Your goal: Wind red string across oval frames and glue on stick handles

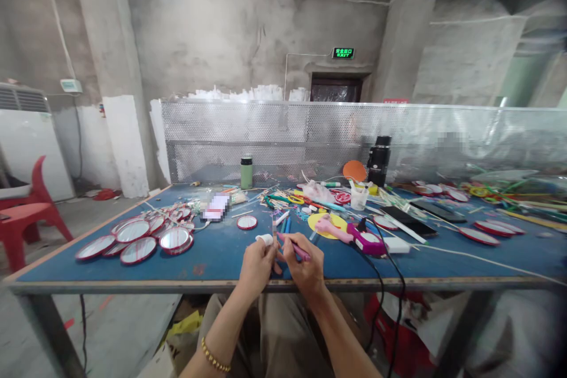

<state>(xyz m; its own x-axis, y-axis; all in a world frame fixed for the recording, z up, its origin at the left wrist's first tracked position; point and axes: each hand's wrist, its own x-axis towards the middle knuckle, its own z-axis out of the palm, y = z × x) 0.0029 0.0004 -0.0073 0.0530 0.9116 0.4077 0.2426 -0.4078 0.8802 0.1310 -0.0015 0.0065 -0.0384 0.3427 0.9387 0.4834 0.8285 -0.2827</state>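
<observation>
My left hand (256, 264) is pinched closed near the table's front edge, with a small white piece (264, 239) at its fingertips. I cannot make out what this piece is. Close beside it, my right hand (306, 266) is wrapped round a pink pen-shaped tool (299, 250), whose tip points toward the left fingers. A thin upright strip (274, 228) shows just above the fingertips. Blue sticks (286, 225) lie on the table just beyond my hands. A small round mirror (247, 222) with a red rim lies flat to the left of them.
Several red-rimmed mirrors (133, 231) are piled on the left. A pink hot glue gun (332, 228) lies across a yellow disc (321, 222) and a purple box (368, 242), its black cable hanging over the front edge. A phone (217, 207), green bottle (246, 172) and black flask (379, 162) stand farther back.
</observation>
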